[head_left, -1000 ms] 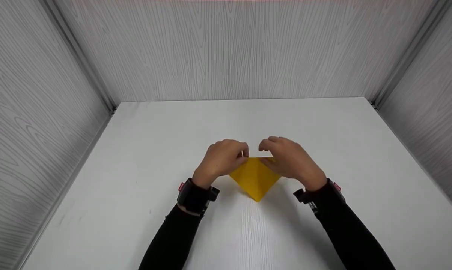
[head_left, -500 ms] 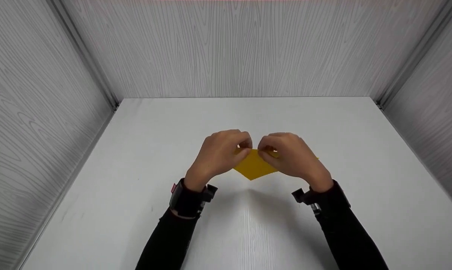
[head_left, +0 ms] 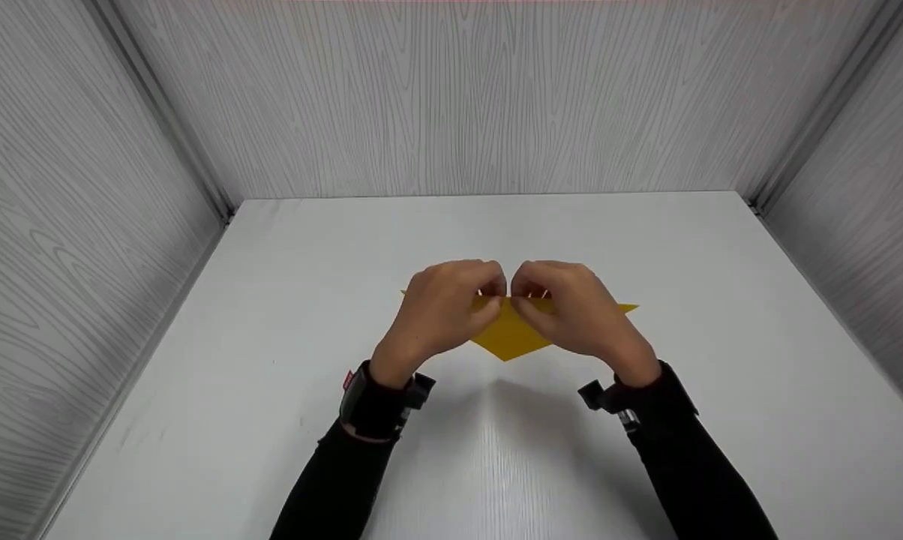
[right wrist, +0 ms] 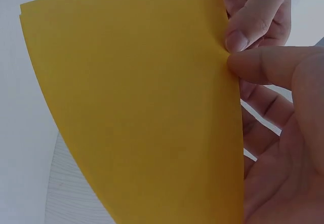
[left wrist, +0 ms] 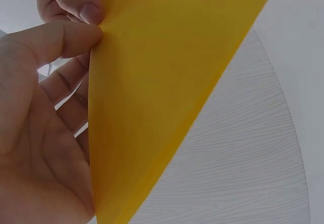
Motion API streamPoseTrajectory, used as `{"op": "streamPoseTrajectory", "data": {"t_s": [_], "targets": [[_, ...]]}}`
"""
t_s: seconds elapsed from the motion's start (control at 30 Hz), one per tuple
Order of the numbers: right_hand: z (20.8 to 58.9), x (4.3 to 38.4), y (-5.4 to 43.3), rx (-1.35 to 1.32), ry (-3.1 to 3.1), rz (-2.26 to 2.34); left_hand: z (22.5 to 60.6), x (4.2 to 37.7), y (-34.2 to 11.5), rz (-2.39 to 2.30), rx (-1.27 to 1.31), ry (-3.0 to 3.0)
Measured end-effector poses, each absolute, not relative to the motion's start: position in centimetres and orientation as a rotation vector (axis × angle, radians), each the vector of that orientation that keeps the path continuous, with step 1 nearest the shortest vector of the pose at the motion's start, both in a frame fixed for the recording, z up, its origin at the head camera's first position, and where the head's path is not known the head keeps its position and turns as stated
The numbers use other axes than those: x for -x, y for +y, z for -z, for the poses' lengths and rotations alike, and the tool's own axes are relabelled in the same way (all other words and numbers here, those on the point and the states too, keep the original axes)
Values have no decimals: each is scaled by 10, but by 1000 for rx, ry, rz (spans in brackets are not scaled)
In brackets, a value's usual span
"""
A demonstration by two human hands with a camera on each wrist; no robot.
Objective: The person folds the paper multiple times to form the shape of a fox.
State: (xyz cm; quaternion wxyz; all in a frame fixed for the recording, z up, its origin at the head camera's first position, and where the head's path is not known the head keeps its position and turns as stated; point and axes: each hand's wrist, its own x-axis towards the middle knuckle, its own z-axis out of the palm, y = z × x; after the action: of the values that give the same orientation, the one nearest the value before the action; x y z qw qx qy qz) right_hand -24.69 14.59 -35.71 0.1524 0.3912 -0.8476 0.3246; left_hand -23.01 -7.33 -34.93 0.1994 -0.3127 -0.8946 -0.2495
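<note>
A sheet of yellow paper (head_left: 508, 334), folded into a triangle, is held up above the table with one corner pointing toward the person. My left hand (head_left: 444, 307) pinches its long far edge near the middle, thumb on the near face and fingers behind. Right beside it, my right hand (head_left: 575, 311) pinches the same edge in the same way. The two thumbs nearly meet in both wrist views. Layered edges of the paper (left wrist: 172, 153) show along its slanted side in the left wrist view. The paper's side corners stick out past both hands in the head view.
The white table (head_left: 331, 240) spreads out under the hands, with their shadows on it. Grey wood-grain panels (head_left: 451, 97) stand at the back and on both sides. A black band with a small camera (head_left: 380, 397) sits on each wrist.
The paper has risen off the table, and its near corner has moved away from the person. The right hand has moved in to pinch the edge, and the hands have come closer together.
</note>
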Motion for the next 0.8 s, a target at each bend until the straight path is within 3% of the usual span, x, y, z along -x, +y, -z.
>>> {"op": "streamPoseTrajectory", "data": {"t_s": [0.8], "targets": [[356,244,148,-1039,-2451,-889,348,229,-71,619,945,-2493]]}}
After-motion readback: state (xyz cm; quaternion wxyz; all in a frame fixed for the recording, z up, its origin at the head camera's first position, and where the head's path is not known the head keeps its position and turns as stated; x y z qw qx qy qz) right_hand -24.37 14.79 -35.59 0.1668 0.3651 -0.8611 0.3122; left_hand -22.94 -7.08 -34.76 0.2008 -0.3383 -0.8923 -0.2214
